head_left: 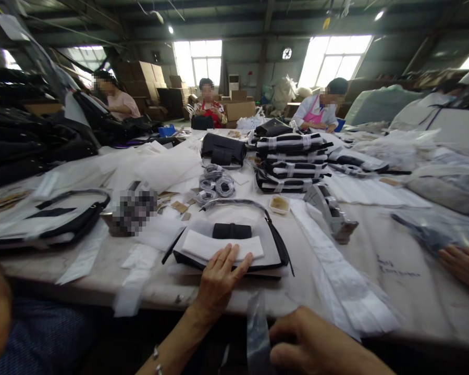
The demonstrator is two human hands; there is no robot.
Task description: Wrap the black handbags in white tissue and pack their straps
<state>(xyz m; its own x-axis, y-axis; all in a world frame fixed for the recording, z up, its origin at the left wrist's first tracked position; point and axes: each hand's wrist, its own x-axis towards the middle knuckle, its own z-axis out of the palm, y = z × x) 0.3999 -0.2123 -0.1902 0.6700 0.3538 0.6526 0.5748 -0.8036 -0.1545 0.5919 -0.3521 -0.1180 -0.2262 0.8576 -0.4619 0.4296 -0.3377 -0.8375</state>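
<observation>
A black handbag (287, 255) lies in front of me at the table's edge, its wrapped handle (234, 202) arching away from me. White sheeting covers its body, and a black strap piece (231, 230) rests on top. My left hand (221, 276) lies with fingers stretched over a white foam strip (203, 247) on the bag, pressing its near side. Lower down, below the table edge, my right hand (308, 336) pinches a strip of clear plastic (257, 328) between thumb and forefinger. The lower end of that plastic runs out of view.
A tape dispenser (330, 213) stands right of the bag, near white strips (344, 281). Behind are wrapped coils (214, 182) and stacked bags (291, 164). Another handbag (82, 221) lies left. A co-worker's hand (465, 263) touches plastic at right; several people sit around the table.
</observation>
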